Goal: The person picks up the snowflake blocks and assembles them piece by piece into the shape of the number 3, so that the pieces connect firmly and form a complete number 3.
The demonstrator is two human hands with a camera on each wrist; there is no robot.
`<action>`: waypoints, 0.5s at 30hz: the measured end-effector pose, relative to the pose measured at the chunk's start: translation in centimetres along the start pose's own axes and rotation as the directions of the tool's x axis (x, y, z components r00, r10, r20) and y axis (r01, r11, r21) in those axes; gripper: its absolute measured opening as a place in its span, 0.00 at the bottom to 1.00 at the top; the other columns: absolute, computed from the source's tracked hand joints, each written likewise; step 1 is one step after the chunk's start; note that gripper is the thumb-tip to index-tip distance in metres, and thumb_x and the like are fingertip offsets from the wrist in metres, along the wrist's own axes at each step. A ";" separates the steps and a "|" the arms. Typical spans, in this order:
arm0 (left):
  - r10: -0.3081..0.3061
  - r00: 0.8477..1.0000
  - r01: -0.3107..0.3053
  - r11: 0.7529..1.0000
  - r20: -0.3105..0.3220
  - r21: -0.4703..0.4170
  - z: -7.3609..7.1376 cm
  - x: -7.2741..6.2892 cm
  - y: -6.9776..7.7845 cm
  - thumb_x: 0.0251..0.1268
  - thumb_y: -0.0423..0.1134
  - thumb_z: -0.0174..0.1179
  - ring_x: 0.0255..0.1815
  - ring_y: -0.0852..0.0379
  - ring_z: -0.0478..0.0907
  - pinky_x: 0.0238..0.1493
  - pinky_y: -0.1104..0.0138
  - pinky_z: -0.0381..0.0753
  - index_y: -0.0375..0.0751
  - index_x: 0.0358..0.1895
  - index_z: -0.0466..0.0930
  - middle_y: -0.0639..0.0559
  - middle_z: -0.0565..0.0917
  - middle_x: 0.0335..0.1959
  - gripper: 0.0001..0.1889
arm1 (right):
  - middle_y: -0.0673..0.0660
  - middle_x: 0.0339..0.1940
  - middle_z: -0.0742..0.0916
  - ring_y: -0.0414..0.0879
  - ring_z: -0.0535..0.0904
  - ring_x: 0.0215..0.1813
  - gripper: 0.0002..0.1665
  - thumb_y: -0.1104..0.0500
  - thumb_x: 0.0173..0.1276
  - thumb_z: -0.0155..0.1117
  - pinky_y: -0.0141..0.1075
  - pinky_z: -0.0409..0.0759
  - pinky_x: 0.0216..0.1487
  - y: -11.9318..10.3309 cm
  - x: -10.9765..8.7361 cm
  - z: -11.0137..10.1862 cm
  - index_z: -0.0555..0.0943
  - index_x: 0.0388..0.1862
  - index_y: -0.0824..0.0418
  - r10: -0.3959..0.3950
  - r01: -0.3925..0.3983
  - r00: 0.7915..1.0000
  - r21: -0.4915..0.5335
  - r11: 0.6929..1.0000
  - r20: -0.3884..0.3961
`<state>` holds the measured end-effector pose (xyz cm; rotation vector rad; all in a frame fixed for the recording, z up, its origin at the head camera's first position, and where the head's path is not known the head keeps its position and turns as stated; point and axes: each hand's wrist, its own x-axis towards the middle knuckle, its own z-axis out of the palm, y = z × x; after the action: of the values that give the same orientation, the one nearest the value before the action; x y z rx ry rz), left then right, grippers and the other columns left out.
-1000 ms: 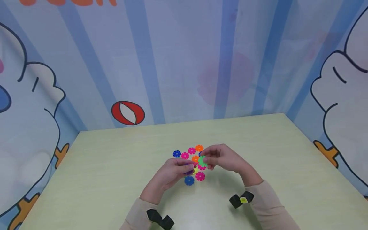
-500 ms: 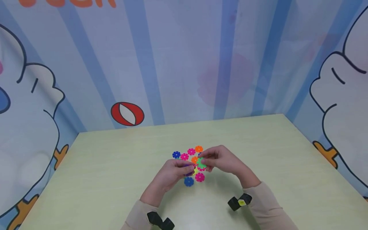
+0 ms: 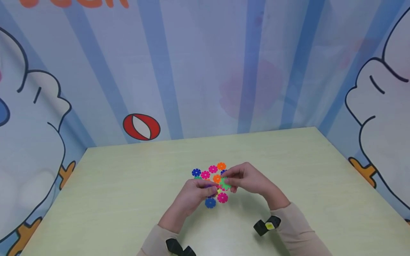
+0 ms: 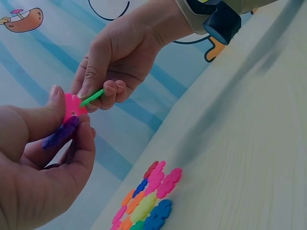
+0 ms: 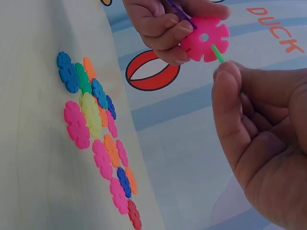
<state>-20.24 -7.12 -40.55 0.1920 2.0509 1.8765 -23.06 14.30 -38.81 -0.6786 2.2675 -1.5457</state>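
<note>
My left hand [image 3: 192, 195] pinches a pink slotted snowflake disc [image 5: 206, 40] with a purple disc [image 4: 61, 132] joined to it at an angle. Between thumb and fingertips, my right hand [image 3: 248, 179] grips a green snowflake disc [image 4: 92, 97]. In the right wrist view the green disc's edge meets the pink one at a slot; how deep it sits I cannot tell. Both hands are raised above the table, close together. Below them lie loose discs, among them a yellow disc [image 5: 90, 115], a blue disc [image 3: 210, 203] and a pink disc [image 3: 222, 197].
The loose discs lie flat in a cluster on the pale wooden table [image 3: 128, 177], including an orange disc [image 3: 221, 166] and a red disc [image 5: 134, 214]. A printed blue backdrop [image 3: 205, 71] stands along the table's back and sides.
My right hand has shifted slightly left and down with the green disc, against the pink one. My left hand has turned a little and still holds its joined discs. The loose discs stay put.
</note>
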 end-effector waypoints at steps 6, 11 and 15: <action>-0.011 1.000 0.011 0.999 -0.012 0.032 0.3 0.1 -0.2 0.65 0.37 0.62 0.37 0.59 0.82 0.50 0.64 0.81 0.30 0.46 0.84 0.38 0.85 0.42 0.13 | 0.57 0.32 0.87 0.47 0.82 0.26 0.13 0.65 0.66 0.63 0.38 0.84 0.37 -0.2 -0.1 0.1 0.82 0.48 0.72 0.008 -0.008 1.000 -0.038 0.999 0.001; -0.025 1.000 0.025 0.999 0.007 0.026 0.3 0.1 -0.2 0.64 0.37 0.63 0.38 0.59 0.82 0.50 0.65 0.81 0.30 0.48 0.83 0.42 0.85 0.40 0.14 | 0.62 0.34 0.87 0.48 0.83 0.26 0.14 0.65 0.66 0.63 0.39 0.84 0.37 -0.3 -0.1 0.0 0.82 0.48 0.72 0.020 -0.020 1.000 -0.040 0.999 0.012; -0.036 0.997 0.036 0.999 0.065 0.003 0.0 0.1 -0.2 0.64 0.38 0.63 0.39 0.58 0.83 0.50 0.65 0.81 0.30 0.50 0.82 0.41 0.85 0.42 0.16 | 0.69 0.37 0.86 0.47 0.82 0.26 0.15 0.64 0.67 0.63 0.38 0.84 0.37 -0.2 -0.2 -0.2 0.82 0.49 0.73 0.021 -0.020 0.999 -0.023 1.000 0.032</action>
<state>-20.32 -7.11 -40.73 0.2126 2.0005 1.8228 -22.98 14.47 -38.54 -0.6789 2.2646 -1.4918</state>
